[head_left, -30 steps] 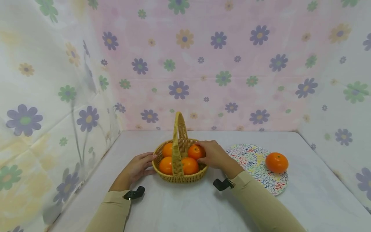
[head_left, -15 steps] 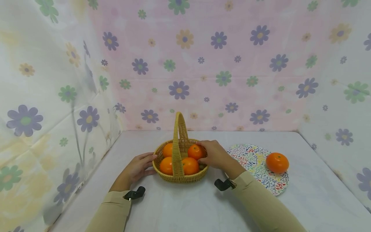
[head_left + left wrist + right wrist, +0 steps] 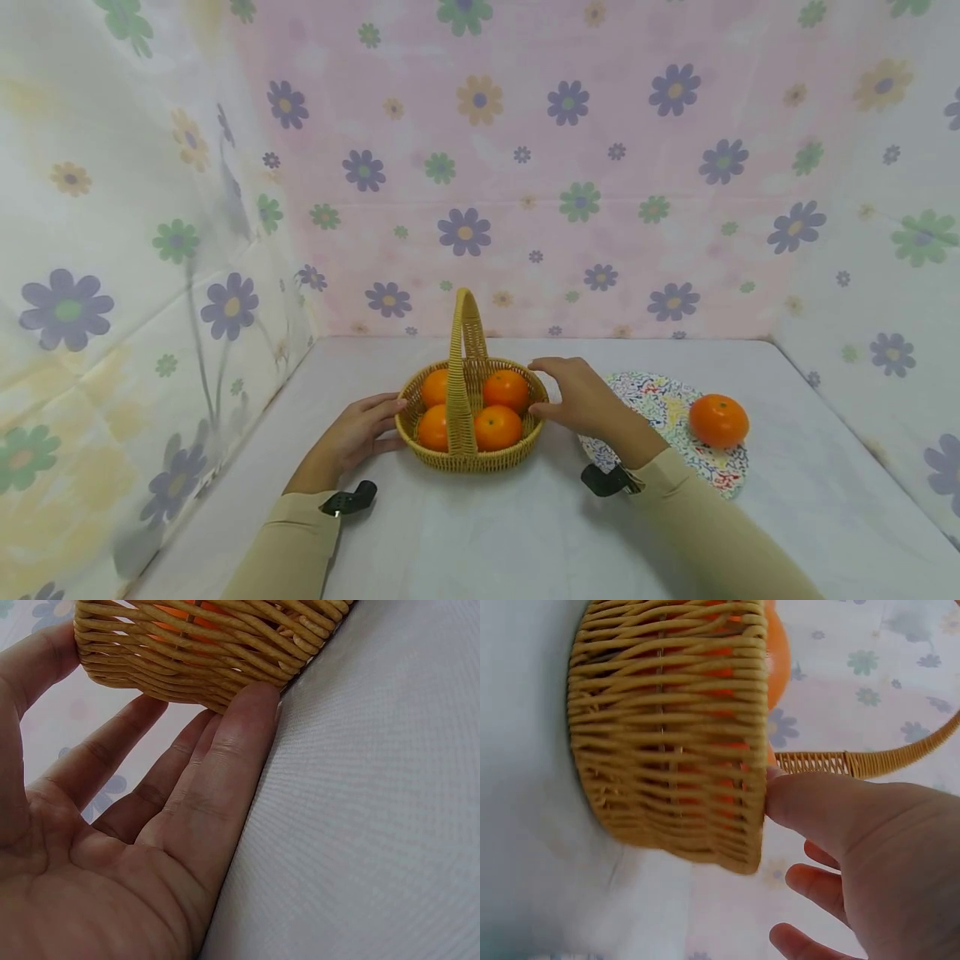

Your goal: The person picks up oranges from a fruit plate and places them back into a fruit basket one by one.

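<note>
A woven wicker basket with a tall arched handle stands on the table, several tangerines lying inside it. At its left side is my left hand; the left wrist view has extended fingers against the wicker wall, low by the tabletop. My right hand is by the right rim with thumb and fingers apart and nothing between them. Up close in the right wrist view, the thumb lies right at the rim, while the other fingers are loosely spread beyond it.
A round plate with a multicoloured speckled pattern lies to the right, partly behind my right forearm. One more tangerine sits on its right side. Flower-printed cloth walls in the back and both sides of the white table.
My right hand has let go of the back right tangerine and drawn back rightward to the basket's rim. That tangerine now rests in the basket. My left hand has stayed in place.
</note>
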The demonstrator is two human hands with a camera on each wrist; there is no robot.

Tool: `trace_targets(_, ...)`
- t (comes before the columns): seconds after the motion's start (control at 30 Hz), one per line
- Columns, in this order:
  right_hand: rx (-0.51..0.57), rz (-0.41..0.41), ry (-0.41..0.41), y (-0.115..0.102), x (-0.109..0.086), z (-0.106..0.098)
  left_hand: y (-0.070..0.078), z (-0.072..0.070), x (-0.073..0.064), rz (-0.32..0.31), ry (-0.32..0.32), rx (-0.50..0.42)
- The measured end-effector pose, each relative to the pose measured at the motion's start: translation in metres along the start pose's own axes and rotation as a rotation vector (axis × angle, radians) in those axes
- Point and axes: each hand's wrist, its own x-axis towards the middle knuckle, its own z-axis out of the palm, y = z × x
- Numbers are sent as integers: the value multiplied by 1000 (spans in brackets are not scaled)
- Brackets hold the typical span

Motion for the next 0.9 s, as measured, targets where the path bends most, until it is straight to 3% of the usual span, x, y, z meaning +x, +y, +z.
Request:
trace_targets(0.37, -86, 53, 60, 26, -40, -32, 4, 3, -1, -15, 9, -12)
trace_targets(0.73, -156, 43, 172, 58, -71, -65, 10, 4, -3, -11, 21, -14)
trace_targets(0.9, -178, 98, 191, 71, -87, -78, 10, 3, -3, -4, 21, -14)
